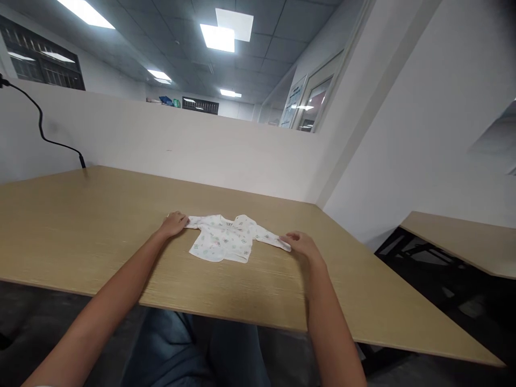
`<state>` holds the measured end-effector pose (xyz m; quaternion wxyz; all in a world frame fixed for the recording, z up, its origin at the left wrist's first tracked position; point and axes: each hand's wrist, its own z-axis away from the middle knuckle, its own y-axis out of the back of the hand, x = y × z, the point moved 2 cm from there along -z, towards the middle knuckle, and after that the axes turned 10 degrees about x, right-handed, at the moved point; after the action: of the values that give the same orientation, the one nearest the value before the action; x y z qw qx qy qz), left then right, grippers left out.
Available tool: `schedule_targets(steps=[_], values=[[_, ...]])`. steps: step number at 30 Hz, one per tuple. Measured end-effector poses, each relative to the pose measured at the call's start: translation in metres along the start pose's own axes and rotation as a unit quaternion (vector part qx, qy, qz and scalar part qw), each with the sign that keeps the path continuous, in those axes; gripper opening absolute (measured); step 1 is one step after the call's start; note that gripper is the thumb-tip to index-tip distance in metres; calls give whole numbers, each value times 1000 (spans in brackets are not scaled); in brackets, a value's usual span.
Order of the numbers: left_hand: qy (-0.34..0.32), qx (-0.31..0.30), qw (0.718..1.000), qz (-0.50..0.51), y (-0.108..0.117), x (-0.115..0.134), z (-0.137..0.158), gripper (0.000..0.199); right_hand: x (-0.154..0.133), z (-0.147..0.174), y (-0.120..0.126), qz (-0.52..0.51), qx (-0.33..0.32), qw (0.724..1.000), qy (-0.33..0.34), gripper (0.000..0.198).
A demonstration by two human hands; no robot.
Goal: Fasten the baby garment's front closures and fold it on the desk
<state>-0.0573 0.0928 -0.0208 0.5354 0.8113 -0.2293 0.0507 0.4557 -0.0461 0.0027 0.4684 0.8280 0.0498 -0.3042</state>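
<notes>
A small white baby shirt (222, 239) with a scattered pastel print lies spread flat on the wooden table (226, 293). Its neckline points away from me, and both long sleeves stretch out sideways. My left hand (174, 223) is at the end of the left sleeve, its fingers closed on the cuff. At the other side my right hand (302, 244) has the right sleeve's cuff between thumb and fingers. The fingertips of both hands are partly hidden.
A white partition (201, 145) rises behind the table, and a white wall (403, 134) stands to the right. A black cable (60, 144) hangs down to the table's far left. Another table (463, 239) is at the right. My legs (193, 349) are under the front edge.
</notes>
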Motion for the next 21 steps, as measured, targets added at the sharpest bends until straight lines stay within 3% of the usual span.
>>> schedule_targets(steps=[4,7,10,15,21], values=[[-20,2,999,-25,-3,12,6,47,-16,1,-11,-33,-20,998,41,33],[-22,-14,999,-34,-5,20,11,50,-27,5,-25,-19,-96,991,95,33],[-34,-60,996,-56,-7,22,12,57,-25,6,-36,4,-133,986,101,33],[-61,-131,987,-66,-9,15,10,66,-11,2,-47,35,-81,994,69,46],[-96,-111,989,-33,-8,25,11,64,-20,4,-64,42,-10,996,75,51]])
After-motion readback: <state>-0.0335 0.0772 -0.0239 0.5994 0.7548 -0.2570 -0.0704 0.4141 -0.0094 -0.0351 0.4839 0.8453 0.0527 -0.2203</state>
